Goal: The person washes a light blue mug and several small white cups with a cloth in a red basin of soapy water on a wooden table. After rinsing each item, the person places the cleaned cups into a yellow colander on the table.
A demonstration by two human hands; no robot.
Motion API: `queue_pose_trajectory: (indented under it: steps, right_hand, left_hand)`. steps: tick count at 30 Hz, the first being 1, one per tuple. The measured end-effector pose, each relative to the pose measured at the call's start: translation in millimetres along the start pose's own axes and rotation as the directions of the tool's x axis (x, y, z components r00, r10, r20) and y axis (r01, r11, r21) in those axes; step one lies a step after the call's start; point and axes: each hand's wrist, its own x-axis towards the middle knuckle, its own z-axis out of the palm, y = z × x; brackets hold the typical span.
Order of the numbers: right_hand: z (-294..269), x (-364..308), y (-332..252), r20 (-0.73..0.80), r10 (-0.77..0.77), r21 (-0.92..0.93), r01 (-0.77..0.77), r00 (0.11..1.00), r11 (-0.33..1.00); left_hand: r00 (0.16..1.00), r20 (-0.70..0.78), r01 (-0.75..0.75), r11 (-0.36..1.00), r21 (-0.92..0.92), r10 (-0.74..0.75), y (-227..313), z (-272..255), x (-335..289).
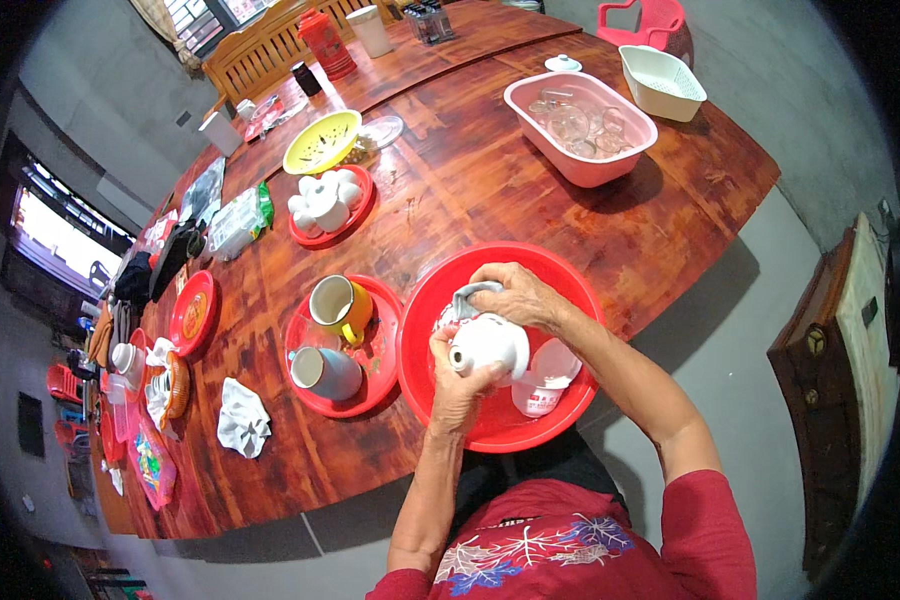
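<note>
My left hand [457, 378] grips a white ceramic teapot [490, 343] over a red plastic basin [560, 275] at the table's near edge. My right hand [515, 293] presses a grey cloth [467, 297] against the top of the teapot. A white mug [544, 385] lies inside the basin, just right of the teapot.
A red tray [377, 352] left of the basin carries a yellow mug [339, 305] and a grey-blue mug [325, 372]. Farther back stand a red plate of white cups [328, 200], a yellow colander [322, 141], a pink tub of glassware [582, 125] and a white basket [662, 82]. A crumpled white cloth [242, 419] lies near left.
</note>
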Motion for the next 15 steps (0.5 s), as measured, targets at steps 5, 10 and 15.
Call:
queue_pose_trajectory:
  steps: [5,10,15]
  right_hand:
    - [1,4,42,-0.115,0.035,-0.554,-0.093,0.993,0.827]
    - [5,-23,58,0.113,0.105,-0.767,0.020,0.988,0.642]
    - [-28,-59,-15,0.104,-0.214,-0.368,0.238,0.971,0.899]
  left_hand:
    - [0.961,0.141,0.275,0.773,-0.572,-0.237,3,-19,12]
    - [0.939,0.107,0.321,0.720,-0.615,-0.327,9,-7,20]
    - [0.950,-0.005,0.254,0.782,-0.570,-0.312,5,-12,24]
